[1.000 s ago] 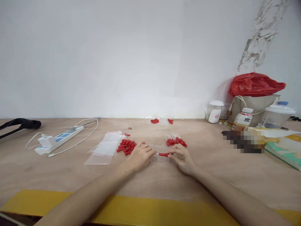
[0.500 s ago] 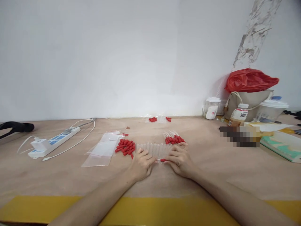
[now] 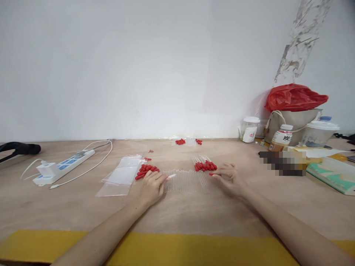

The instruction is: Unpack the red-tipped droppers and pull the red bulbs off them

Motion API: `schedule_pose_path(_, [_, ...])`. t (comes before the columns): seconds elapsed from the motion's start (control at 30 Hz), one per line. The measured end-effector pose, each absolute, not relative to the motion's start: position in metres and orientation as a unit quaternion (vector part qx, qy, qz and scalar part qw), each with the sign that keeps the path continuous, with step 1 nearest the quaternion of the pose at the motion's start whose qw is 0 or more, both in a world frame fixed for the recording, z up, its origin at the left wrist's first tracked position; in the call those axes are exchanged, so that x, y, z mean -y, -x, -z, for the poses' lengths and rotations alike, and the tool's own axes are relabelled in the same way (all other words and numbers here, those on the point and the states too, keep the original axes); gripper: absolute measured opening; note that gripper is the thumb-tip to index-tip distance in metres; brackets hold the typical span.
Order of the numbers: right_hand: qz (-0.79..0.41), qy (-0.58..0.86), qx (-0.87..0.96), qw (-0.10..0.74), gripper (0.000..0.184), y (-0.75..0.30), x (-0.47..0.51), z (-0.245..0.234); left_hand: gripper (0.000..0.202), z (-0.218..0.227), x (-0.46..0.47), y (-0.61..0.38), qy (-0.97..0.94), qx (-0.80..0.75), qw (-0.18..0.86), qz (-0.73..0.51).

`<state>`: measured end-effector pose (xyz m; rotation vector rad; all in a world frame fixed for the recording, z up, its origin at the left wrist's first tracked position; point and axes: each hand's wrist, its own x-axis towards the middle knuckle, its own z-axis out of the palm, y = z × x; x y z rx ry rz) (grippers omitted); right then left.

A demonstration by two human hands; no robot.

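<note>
My left hand (image 3: pixel 151 187) is at the left end of a row of thin clear glass tubes (image 3: pixel 181 183), its fingers bent beside a pile of red rubber bulbs (image 3: pixel 144 170). A blurred whitish piece (image 3: pixel 172 176) sticks out at its fingertips; I cannot make out what it is. Right of the row, my right hand (image 3: pixel 227 178) pinches a red rubber bulb (image 3: pixel 211 174) between thumb and finger. Whether a tube is fixed in that bulb is not clear. Just beyond it lies a bunch of droppers (image 3: pixel 205 165), red bulbs toward me and clear stems pointing away.
Clear plastic zip bags (image 3: pixel 124 173) lie left of the bulbs, and a white power strip (image 3: pixel 65 168) farther left. Small bags with red bulbs (image 3: pixel 181 141) rest by the wall. At right stand a lidded cup (image 3: pixel 250 130), a bottle (image 3: pixel 282 138) and a green-white book (image 3: pixel 332 174).
My hands have drawn apart from the middle of the tube row. The left moved left toward the bulb pile; the right moved right and slightly away from me with a red bulb.
</note>
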<state>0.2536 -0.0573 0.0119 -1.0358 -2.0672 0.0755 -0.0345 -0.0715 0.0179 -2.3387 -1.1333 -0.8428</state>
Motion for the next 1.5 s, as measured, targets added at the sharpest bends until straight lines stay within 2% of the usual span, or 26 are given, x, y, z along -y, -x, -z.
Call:
schedule_pose_path(0.1, [-0.106,0.443,0.786,0.419,0.025,-0.263,0.042,-0.004,0.027,-0.024,0.067,0.038,0.803,0.487,0.178,0.294])
schedule_pose_path(0.27, [-0.1,0.515,0.768,0.367,0.023,-0.259,0.036,0.008,0.033,-0.023,0.063,0.036,0.792,0.523,0.155,0.272])
schedule_pose_path(0.43, [-0.1,0.554,0.724,0.398,0.012,-0.255,0.035,0.009,0.037,-0.014,0.057,0.036,0.797,0.518,0.177,0.257])
schedule_pose_path(0.67, [-0.084,0.556,0.737,0.375,0.013,-0.244,0.037,0.008,0.031,-0.002,0.056,0.031,0.812,0.507,0.15,0.248])
schedule_pose_path(0.93, [-0.052,0.544,0.759,0.353,0.021,-0.243,0.043,0.0,0.014,-0.001,0.06,0.027,0.822,0.5,0.077,0.26])
schedule_pose_path(1.07, [-0.042,0.56,0.737,0.375,0.022,-0.246,0.042,-0.002,0.022,-0.016,0.069,0.033,0.836,0.5,0.08,0.212])
schedule_pose_path(1.23, [-0.022,0.596,0.705,0.384,0.02,-0.254,0.034,-0.003,0.059,-0.034,0.07,0.057,0.884,0.443,0.077,0.13])
schedule_pose_path(1.5, [-0.008,0.661,0.673,0.332,0.031,-0.257,0.002,-0.017,0.056,-0.031,0.056,0.076,0.895,0.415,0.087,0.137])
